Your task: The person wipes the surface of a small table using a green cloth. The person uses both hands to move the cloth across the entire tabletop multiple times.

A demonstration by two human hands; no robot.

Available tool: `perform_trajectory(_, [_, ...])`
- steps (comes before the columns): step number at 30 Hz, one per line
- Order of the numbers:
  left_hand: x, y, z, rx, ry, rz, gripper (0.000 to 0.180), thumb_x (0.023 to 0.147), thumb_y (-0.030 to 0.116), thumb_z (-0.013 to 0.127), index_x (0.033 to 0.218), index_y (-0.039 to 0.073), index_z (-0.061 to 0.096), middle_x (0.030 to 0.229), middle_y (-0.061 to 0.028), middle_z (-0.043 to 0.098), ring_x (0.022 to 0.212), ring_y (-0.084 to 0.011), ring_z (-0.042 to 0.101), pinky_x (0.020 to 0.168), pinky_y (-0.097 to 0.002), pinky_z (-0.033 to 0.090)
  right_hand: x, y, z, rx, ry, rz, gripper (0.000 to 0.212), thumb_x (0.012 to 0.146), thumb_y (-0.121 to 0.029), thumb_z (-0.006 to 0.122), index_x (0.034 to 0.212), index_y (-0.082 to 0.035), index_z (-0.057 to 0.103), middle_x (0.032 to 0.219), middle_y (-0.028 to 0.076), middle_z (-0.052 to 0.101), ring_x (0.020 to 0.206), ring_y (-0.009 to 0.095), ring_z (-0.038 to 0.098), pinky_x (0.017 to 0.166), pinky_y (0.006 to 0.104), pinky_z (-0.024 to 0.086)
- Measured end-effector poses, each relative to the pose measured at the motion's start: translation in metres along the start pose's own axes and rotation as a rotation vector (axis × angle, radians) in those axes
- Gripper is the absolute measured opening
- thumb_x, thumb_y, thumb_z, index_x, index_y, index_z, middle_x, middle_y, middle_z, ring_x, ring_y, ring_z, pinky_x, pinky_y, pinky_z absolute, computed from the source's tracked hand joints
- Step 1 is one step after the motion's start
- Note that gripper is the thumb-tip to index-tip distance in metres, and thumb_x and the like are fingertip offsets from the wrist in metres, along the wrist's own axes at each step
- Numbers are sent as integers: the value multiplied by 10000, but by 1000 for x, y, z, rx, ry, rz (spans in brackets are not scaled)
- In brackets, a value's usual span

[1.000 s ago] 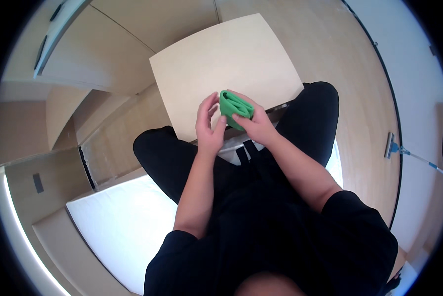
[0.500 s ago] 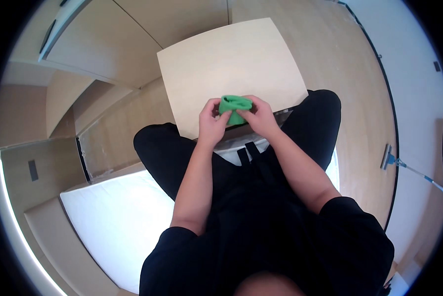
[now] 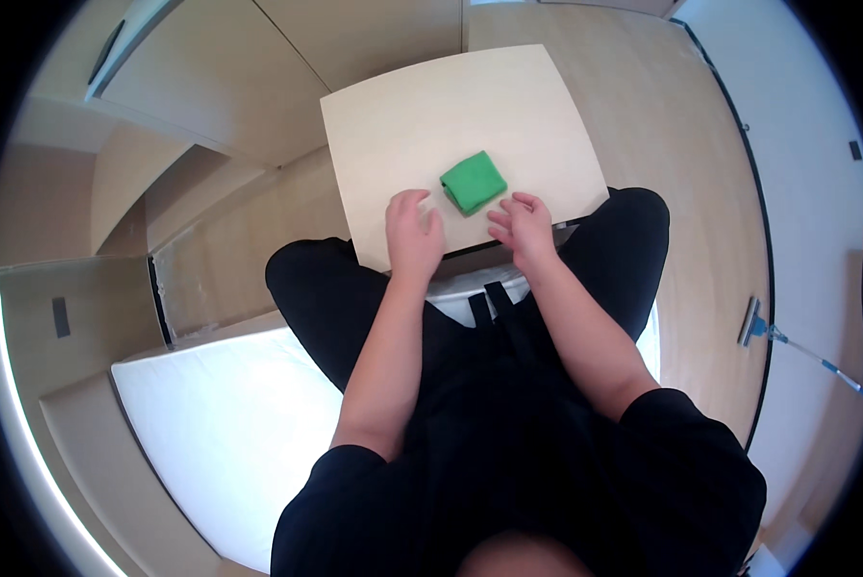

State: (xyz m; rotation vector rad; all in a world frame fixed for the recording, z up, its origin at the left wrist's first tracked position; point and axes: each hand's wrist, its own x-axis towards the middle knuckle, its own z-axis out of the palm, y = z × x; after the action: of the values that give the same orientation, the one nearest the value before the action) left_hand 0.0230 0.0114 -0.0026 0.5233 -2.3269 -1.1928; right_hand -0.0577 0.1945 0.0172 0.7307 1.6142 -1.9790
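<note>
A green cloth [image 3: 474, 182], folded into a small thick square, lies on the pale wooden table [image 3: 431, 115] near its front edge. Just left of the cloth is my left hand [image 3: 414, 236], its fingers curved and apart, holding nothing. My right hand [image 3: 527, 229] hovers close to the cloth's lower right corner with its fingers spread, also holding nothing. A narrow gap separates each hand from the cloth.
My knees in black trousers [image 3: 614, 250] flank the table. Behind the left arm spreads a white mattress [image 3: 229, 423]. Beige cabinets [image 3: 210, 77] stand at the far left. A mop [image 3: 753, 322] with a blue joint lies by the right wall.
Both hands have let go of the green cloth and drawn apart. The cloth, held rolled or folded between them before, now rests flat on the table, slightly farther away.
</note>
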Motion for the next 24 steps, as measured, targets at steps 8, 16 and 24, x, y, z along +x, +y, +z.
perform_trajectory(8, [7, 27, 40, 419, -160, 287, 330, 835, 136, 834, 1148, 81, 741, 1259, -101, 711, 1254, -311, 640, 1053, -460, 484, 19, 3, -5, -74, -76, -66, 179, 1055, -53, 622, 1226, 2, 611, 1129, 120, 695, 988, 236, 752, 775, 375, 649])
perform_trajectory(16, [24, -4, -7, -104, -127, -481, 195, 951, 98, 684, 1123, 16, 724, 1249, -185, 713, 1138, -396, 695, 949, -512, 553, 46, 24, -22, -355, -23, -495, 123, 998, -14, 651, 1114, -5, 690, 1095, 110, 719, 911, 220, 727, 787, 337, 596])
perform_trajectory(24, [11, 9, 8, 492, -44, 98, 374, 855, 158, 812, 1205, 73, 712, 1242, -159, 669, 1172, -390, 639, 948, -518, 546, 12, 25, 26, -1098, 88, -1216, 373, 818, -212, 854, 1138, -76, 719, 1064, 146, 669, 1051, 375, 639, 900, 488, 522])
